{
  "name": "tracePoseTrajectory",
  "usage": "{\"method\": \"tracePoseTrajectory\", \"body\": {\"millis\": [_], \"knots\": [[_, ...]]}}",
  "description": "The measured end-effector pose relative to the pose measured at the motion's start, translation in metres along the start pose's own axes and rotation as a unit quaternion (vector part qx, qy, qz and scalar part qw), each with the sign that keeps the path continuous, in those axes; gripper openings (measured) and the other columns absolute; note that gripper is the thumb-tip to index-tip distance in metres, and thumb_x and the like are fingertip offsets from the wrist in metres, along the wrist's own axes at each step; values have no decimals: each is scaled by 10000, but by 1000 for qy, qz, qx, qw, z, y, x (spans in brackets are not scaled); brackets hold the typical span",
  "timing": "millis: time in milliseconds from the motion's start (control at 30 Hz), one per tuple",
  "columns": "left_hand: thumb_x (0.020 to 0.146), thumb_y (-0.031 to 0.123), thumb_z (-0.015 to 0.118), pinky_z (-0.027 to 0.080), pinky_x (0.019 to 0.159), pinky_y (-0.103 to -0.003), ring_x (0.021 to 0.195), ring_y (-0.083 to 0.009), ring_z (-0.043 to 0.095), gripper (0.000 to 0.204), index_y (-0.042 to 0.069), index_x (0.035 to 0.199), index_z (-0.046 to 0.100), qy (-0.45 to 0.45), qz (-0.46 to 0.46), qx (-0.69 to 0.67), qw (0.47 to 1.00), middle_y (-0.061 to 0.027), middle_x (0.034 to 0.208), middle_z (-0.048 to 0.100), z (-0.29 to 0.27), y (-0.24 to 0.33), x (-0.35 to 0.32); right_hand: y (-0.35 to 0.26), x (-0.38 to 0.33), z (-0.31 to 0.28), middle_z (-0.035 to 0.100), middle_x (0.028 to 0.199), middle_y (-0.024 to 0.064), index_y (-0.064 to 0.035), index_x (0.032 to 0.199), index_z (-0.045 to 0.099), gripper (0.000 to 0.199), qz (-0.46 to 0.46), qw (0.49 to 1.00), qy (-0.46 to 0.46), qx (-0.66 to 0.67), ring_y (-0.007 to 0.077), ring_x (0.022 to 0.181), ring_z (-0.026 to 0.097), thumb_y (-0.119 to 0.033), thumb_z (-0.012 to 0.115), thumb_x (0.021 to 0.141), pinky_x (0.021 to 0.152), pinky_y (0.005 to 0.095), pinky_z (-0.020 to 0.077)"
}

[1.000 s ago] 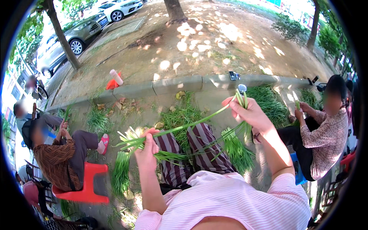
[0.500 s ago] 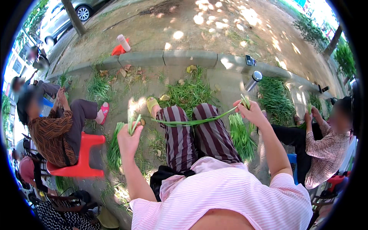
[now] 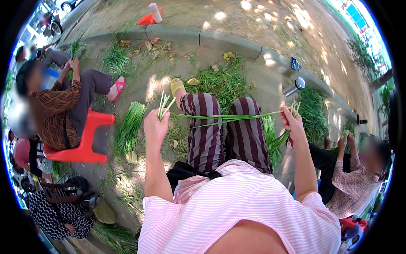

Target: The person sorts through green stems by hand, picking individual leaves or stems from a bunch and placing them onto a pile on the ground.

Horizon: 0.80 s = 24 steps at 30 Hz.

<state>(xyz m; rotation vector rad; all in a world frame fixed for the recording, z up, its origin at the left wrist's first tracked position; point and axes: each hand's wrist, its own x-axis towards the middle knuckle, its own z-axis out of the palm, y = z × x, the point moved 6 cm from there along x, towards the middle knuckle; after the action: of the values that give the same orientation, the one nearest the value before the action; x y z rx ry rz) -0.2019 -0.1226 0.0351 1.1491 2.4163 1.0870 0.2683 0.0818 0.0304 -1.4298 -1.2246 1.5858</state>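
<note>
My left hand point(image 3: 155, 130) is closed on a few chive stalks point(image 3: 163, 103), their pale ends sticking up past the fingers. Across from it, the fingers of my right hand point(image 3: 293, 125) pinch a small bunch of chives point(image 3: 277, 140) with pale tips above and green leaves trailing below. Long green leaves point(image 3: 228, 117) stretch from the right hand over my striped trousers point(image 3: 203, 142) toward the left hand. A neat bundle of chives point(image 3: 129, 129) lies on the ground beside my left arm. Another bundle point(image 3: 269, 127) is partly hidden behind my right knee.
Loose greens point(image 3: 222, 84) spread beyond my knees, near a kerb point(image 3: 173, 34). A steel tumbler point(image 3: 294, 86) and a dark phone-like device point(image 3: 295, 64) are at the right. More greens point(image 3: 311, 114) lie there. People sit on both sides; a red stool point(image 3: 91, 135) is at left.
My view has turned, so the kerb sits higher and tilts down to the right. My left hand has risen nearly level with the right; both still grip chives.
</note>
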Motion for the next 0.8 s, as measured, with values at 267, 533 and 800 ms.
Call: {"method": "tracePoseTrajectory", "body": {"millis": [267,533,800], "knots": [[841,269,703,497,704,-389,723,-341,654,261,14,897,716,89,-116,8,989,-190,762,674,-33,-33,-7,13,5,-8,655,819,18,-62,1015,654,223,12,1000,25,-12,11,527,432,-275,605,967,419,165,249],[817,179,735,450,639,-276,652,-105,559,196,3,900,713,11,-110,-168,980,-21,715,653,-32,-14,-12,7,1,-4,654,808,9,-73,1002,651,204,7,1000,19,3,7,541,452,-267,595,972,422,161,253],[756,175,773,500,703,-313,730,-130,644,255,41,968,729,-158,-61,-107,980,-39,804,712,25,-1,-22,4,-1,-6,642,805,6,-62,997,653,222,-7,999,31,-1,7,537,440,-276,602,965,420,168,245]]}}
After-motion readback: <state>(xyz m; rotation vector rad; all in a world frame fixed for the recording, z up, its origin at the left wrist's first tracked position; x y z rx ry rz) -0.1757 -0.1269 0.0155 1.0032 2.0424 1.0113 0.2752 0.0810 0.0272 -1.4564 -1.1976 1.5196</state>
